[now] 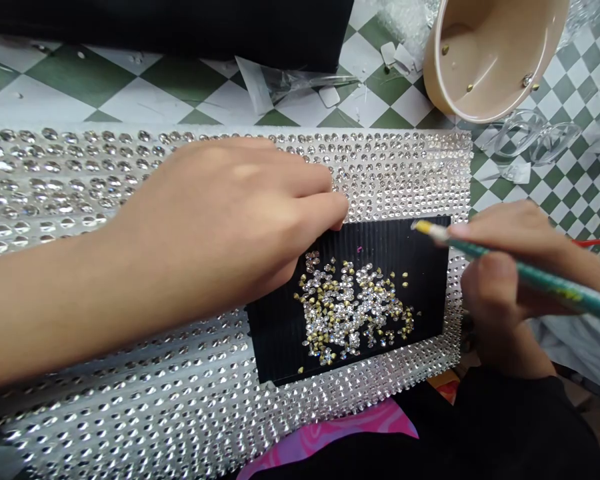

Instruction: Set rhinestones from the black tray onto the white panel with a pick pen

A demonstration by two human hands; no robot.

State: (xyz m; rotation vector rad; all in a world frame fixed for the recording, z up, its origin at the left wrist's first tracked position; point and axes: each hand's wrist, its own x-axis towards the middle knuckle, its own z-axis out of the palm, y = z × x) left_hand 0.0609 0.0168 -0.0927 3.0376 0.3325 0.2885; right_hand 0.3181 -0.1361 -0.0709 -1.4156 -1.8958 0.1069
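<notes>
One pencil (pixel 545 283) gripped; loose rhinestones (pixel 353 307) lie on black card (pixel 275 340).
Right hand (pixel 500 273) is closed on the pencil; left hand (pixel 220 207) is rested open, half-curled, on the rhinestone sheet (pixel 130 400), against the card.

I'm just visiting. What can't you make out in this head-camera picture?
Head view, the only one:
- Part of the stone-covered panel and a corner of the black card: hidden by the left hand.
- Far end of the pencil in the right hand: cut off by the right edge.
- The bowl: cut off by the top edge.
- The pink speck on the card: too small to identify.
</notes>
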